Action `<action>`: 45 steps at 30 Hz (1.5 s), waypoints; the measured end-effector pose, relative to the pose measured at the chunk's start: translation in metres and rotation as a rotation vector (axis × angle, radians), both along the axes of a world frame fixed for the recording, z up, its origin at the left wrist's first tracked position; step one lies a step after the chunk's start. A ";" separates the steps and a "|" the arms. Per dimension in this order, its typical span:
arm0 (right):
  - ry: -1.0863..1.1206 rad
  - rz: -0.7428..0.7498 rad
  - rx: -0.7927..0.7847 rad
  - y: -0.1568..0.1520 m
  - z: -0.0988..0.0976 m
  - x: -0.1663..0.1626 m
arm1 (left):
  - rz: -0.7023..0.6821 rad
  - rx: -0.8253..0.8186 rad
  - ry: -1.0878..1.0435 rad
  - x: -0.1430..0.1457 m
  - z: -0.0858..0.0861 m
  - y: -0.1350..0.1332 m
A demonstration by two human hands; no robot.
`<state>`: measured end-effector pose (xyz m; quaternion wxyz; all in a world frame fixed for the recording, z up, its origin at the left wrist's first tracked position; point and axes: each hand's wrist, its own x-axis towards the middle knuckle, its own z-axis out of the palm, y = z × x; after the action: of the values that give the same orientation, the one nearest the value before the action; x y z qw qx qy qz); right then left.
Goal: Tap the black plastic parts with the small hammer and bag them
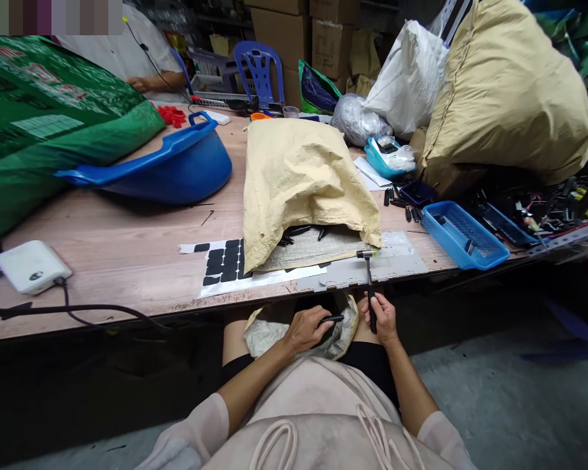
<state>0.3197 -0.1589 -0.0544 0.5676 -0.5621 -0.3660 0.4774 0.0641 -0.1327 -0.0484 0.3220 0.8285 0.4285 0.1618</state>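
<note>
My right hand is closed round the black handle of a small hammer, held upright with its metal head over the table's front edge. Between the fingers of my left hand is a slim black piece, whose exact kind I cannot make out. Below that hand, an open sack with a pale lining lies across my lap. In front of me a tan sack rests on the table, its mouth towards me, with several black pieces showing inside.
A sheet of black stickers lies partly under the tan sack. To the left are a blue basin, a green bag and a white box with a cable. At right stand a blue basket and a bulging sack. Another person's hand is behind.
</note>
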 end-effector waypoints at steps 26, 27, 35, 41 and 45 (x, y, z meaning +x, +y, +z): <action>-0.019 0.001 0.009 0.000 -0.003 -0.003 | 0.633 0.039 0.194 0.052 0.089 0.187; -0.014 0.000 0.008 0.000 -0.002 -0.003 | 0.614 0.049 0.171 0.048 0.087 0.184; -0.042 0.003 -0.015 -0.001 -0.001 -0.003 | 0.214 0.228 -0.085 0.023 0.060 0.117; -0.119 -0.051 0.020 -0.002 0.001 -0.009 | 0.219 0.246 -0.047 0.028 0.053 0.110; -0.205 -0.108 0.017 -0.005 -0.001 -0.014 | 0.223 0.236 -0.043 0.029 0.053 0.113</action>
<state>0.3055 -0.1634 -0.0552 0.5568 -0.6220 -0.3955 0.3829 0.0929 -0.0194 0.0047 0.2116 0.8043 0.4887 0.2636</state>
